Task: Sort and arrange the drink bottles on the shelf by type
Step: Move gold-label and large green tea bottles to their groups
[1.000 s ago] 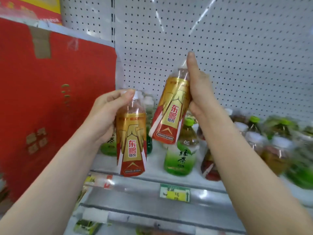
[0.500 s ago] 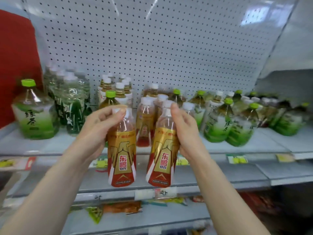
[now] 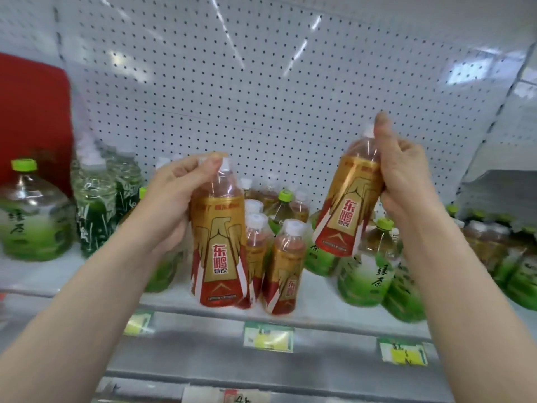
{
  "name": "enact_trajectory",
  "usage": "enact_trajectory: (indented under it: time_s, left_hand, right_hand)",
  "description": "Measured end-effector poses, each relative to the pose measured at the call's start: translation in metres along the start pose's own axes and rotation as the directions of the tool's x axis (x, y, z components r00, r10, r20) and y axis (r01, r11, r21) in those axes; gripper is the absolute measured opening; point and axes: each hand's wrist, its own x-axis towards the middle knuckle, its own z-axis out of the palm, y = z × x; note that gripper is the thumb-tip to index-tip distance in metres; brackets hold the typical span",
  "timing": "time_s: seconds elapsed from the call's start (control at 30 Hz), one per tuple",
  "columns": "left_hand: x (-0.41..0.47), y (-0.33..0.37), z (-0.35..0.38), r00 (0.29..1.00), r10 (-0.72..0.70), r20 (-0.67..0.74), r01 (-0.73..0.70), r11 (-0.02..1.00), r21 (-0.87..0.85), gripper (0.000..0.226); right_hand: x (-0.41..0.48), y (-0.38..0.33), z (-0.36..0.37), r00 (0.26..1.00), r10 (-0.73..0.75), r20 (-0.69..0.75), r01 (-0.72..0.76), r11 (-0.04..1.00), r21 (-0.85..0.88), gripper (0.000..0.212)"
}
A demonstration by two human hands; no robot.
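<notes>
**Holding two gold-and-red energy-drink bottles at the shelf**

Each hand has one bottle. The left hand [image 3: 174, 205] wraps the clear shoulder of the left energy-drink bottle [image 3: 218, 251], fingers curled behind and thumb over the neck. This bottle is upright and low over the shelf [image 3: 319, 312], just beside the standing energy-drink bottles [image 3: 286, 271]; whether its base touches cannot be told. The right hand [image 3: 406, 181] grips the right energy-drink bottle [image 3: 345, 210] round its upper body, one finger reaching past the cap. It is raised and tilted, above the green tea bottles [image 3: 366, 274].

Both bottles look full, so they probably carry a fair weight for their size. The thin plastic walls likely give under a hard squeeze, and the glossy sleeve labels look slippery. The ribbed shoulder just under the cap seems the surest place to hold, as both hands do now. Tall and narrow, they may tip easily, so each base should land flat before the fingers loosen. A large green tea bottle [image 3: 32, 222] stands well apart on the left.
</notes>
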Motion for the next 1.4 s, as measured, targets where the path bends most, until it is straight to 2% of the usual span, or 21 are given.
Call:
enact_trajectory:
  time_s: [0.17, 0.27, 0.3, 0.4, 0.5, 0.67, 0.8, 0.97, 1.07, 1.17, 1.3, 1.33, 1.4]
  left_hand:
    - [0.051, 0.026, 0.002, 0.99, 0.107, -0.096, -0.114, 0.991, -0.066, 0.017]
    - [0.086, 0.033, 0.004, 0.971, 0.163, -0.175, -0.184, 0.976, -0.114, 0.015]
    - [0.098, 0.034, 0.003, 0.966, 0.173, -0.191, -0.2, 0.971, -0.128, 0.015]
    - [0.129, 0.03, -0.001, 0.951, 0.199, -0.238, -0.231, 0.966, -0.115, 0.018]
    - [0.153, 0.022, -0.007, 0.931, 0.235, -0.279, -0.26, 0.964, -0.058, 0.018]
    - [0.185, 0.007, -0.006, 0.931, 0.262, -0.256, -0.26, 0.965, 0.04, 0.018]
    - [0.215, 0.0, 0.006, 0.931, 0.289, -0.224, -0.29, 0.957, 0.032, 0.015]
    - [0.243, -0.028, 0.027, 0.958, 0.247, -0.147, -0.239, 0.968, 0.074, 0.019]
    - [0.256, -0.045, 0.033, 0.976, 0.197, -0.095, -0.178, 0.968, 0.175, 0.019]
    - [0.263, -0.059, 0.039, 0.985, 0.169, -0.022, -0.152, 0.929, 0.338, 0.022]
    - [0.265, -0.077, 0.038, 0.998, 0.059, 0.022, -0.062, 0.896, 0.44, 0.024]
    - [0.266, -0.079, 0.036, 0.999, 0.012, 0.04, -0.029, 0.879, 0.476, 0.027]
    - [0.268, -0.081, 0.033, 0.991, -0.085, 0.106, 0.005, 0.8, 0.6, 0.037]
  right_hand:
    - [0.074, 0.021, 0.032, 0.99, -0.115, -0.083, 0.121, 0.99, 0.067, 0.05]
    - [0.116, 0.049, 0.058, 0.988, -0.128, -0.085, 0.131, 0.991, 0.026, 0.026]
    - [0.129, 0.06, 0.067, 0.989, -0.128, -0.079, 0.129, 0.992, 0.007, 0.024]
    - [0.154, 0.093, 0.086, 0.995, -0.103, 0.008, 0.104, 0.991, -0.084, 0.033]
    - [0.167, 0.128, 0.088, 0.988, -0.056, 0.145, 0.085, 0.976, -0.203, 0.029]
    - [0.182, 0.135, 0.07, 0.977, -0.016, 0.212, 0.058, 0.98, -0.192, 0.017]
    - [0.182, 0.141, 0.06, 0.951, 0.013, 0.31, 0.046, 0.982, -0.183, 0.007]
    - [0.177, 0.168, 0.06, 0.911, 0.073, 0.406, 0.045, 0.961, -0.273, 0.017]
    - [0.176, 0.19, 0.054, 0.875, 0.116, 0.47, 0.122, 0.886, -0.446, 0.026]
    - [0.174, 0.21, 0.049, 0.83, 0.147, 0.537, 0.262, 0.749, -0.609, 0.033]
    - [0.167, 0.233, 0.049, 0.789, 0.193, 0.584, 0.404, 0.553, -0.728, 0.045]
    - [0.165, 0.233, 0.05, 0.795, 0.208, 0.57, 0.394, 0.536, -0.746, 0.045]
    - [0.165, 0.232, 0.051, 0.809, 0.216, 0.547, 0.351, 0.569, -0.744, 0.043]
